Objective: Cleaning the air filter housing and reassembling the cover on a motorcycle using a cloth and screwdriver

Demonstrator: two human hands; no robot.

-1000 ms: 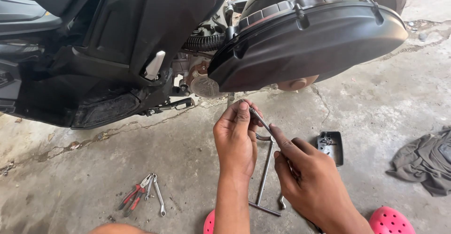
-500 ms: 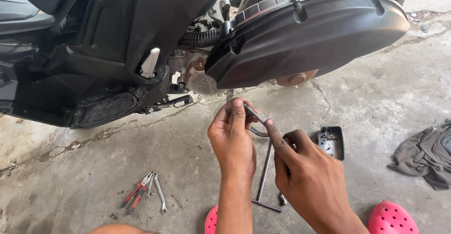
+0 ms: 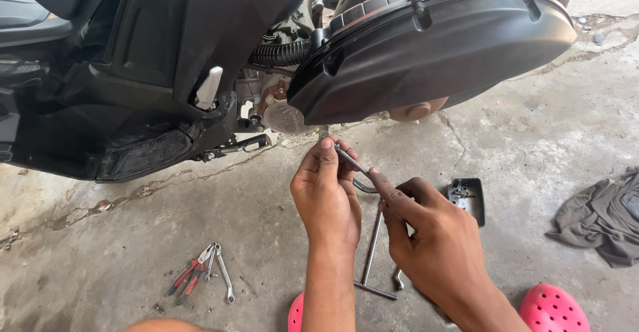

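Both our hands, left hand [image 3: 326,202] & right hand [image 3: 436,245], pinch the thin bent steel rod [image 3: 351,161]; stiff, light, prob. slick w/ grease, so grip near bend.

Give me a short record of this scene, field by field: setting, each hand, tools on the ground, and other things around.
setting: concrete floor beside a black scooter
left hand: pinches one end of a thin metal tool
right hand: forefinger lies along that tool
on the ground: T-handle wrench, red-handled pliers, small spanner
nearby: small black tray, grey rag, pink sandals
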